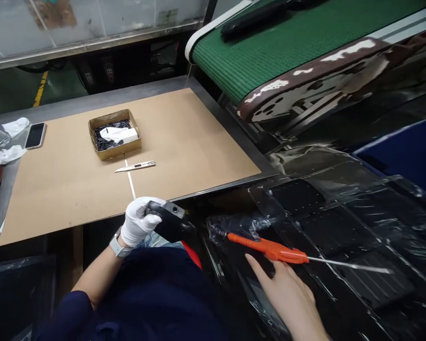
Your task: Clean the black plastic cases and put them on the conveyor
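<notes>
My left hand (140, 222), in a white glove, is closed around the edge of a black plastic part (170, 222) with a small hole in its grey end. It holds the part just off the table's front edge. My bare right hand (287, 289) is at the lower right, with its thumb stretched away from its fingers. Its fingertips meet the lower edge of an orange-handled tool (270, 248) with a long thin metal shaft. Whether they touch it I cannot tell. Beneath the tool lie black plastic parts (335, 232) under clear plastic film.
On the table's cardboard sheet (206, 142) are a small box (119, 150) of black pieces with a white cloth, and a utility knife (137, 166). A phone (36, 136) lies at left. A green conveyor belt (270, 52) carrying a black part (255, 21) rises at the back right.
</notes>
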A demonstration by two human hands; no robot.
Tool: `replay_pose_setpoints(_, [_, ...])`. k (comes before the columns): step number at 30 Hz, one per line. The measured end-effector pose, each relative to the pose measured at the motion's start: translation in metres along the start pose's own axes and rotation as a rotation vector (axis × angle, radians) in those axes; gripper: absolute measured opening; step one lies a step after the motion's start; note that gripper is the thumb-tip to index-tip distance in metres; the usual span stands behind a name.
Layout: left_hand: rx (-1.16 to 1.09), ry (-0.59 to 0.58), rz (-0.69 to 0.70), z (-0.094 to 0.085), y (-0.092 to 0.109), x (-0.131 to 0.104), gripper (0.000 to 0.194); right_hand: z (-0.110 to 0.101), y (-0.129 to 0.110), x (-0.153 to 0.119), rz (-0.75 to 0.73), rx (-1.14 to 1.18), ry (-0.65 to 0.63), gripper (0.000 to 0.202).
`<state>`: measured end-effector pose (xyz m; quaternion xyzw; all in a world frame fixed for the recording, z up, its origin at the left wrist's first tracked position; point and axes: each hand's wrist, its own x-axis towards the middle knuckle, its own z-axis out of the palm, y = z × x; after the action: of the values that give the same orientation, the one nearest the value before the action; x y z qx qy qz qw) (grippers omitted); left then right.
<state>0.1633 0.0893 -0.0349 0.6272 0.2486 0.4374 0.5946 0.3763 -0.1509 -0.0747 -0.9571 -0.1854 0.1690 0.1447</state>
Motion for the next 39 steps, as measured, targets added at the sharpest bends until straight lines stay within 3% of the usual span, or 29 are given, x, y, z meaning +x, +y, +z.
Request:
replay_pose_setpoints(2, [0.022,0.002,-0.063,0.002,0.0,0.0,0.053,-0.014,-0.019,-0.012,-0.032,0.158,-0.046,0.052])
replay_pose_setpoints(4, [0.045,0.01,-0.134,0.005,-0.002,-0.002,0.054,-0.021,-0.05,-0.024,-0.155,0.395,-0.055,0.048])
replay_pose_setpoints(7, [0.107,0.023,-0.195,0.006,-0.007,-0.01,0.05,-0.011,-0.102,-0.041,-0.475,0.753,-0.194,0.047])
replay_pose_setpoints(9, [0.161,0.036,-0.207,0.003,-0.009,-0.017,0.046,0.001,-0.128,-0.048,-0.589,0.9,-0.322,0.042])
replay_pose_setpoints(11, [0.212,0.06,-0.214,-0.002,-0.008,-0.024,0.042,0.013,-0.142,-0.052,-0.591,0.963,-0.389,0.033])
replay_pose_setpoints(15, [0.22,0.101,-0.27,-0.007,-0.001,-0.03,0.038,0.022,-0.15,-0.054,-0.522,1.006,-0.447,0.025])
replay_pose_setpoints(17, [0.124,0.133,-0.358,-0.005,0.0,-0.029,0.041,0.022,-0.153,-0.057,-0.559,1.035,-0.531,0.024])
replay_pose_setpoints(20, [-0.262,0.092,-0.652,0.0,-0.004,-0.025,0.045,0.021,-0.162,-0.063,-0.69,1.099,-0.668,0.028])
replay_pose_setpoints(23, [-0.777,0.022,-0.865,0.006,-0.005,-0.023,0.038,0.022,-0.17,-0.061,-0.658,1.219,-0.531,0.028])
replay_pose_setpoints(26, [-1.056,0.074,-0.825,0.009,0.0,-0.021,0.032,0.023,-0.171,-0.051,-0.535,1.304,-0.353,0.024])
replay_pose_setpoints(28, [-1.045,0.09,-0.802,0.011,0.002,-0.021,0.031,0.025,-0.168,-0.046,-0.492,1.303,-0.313,0.025])
replay_pose_setpoints(30, [-0.852,0.089,-0.751,0.012,0.0,-0.021,0.034,0.027,-0.166,-0.044,-0.508,1.257,-0.344,0.028])
replay_pose_setpoints(35, [-0.129,0.278,-0.389,-0.008,-0.01,-0.031,0.037,0.036,-0.165,-0.048,-0.642,0.993,-0.679,0.048])
replay_pose_setpoints(39, [0.222,0.051,-0.133,-0.037,-0.003,-0.043,0.026,0.042,-0.169,-0.042,-0.639,0.864,-0.689,0.037])
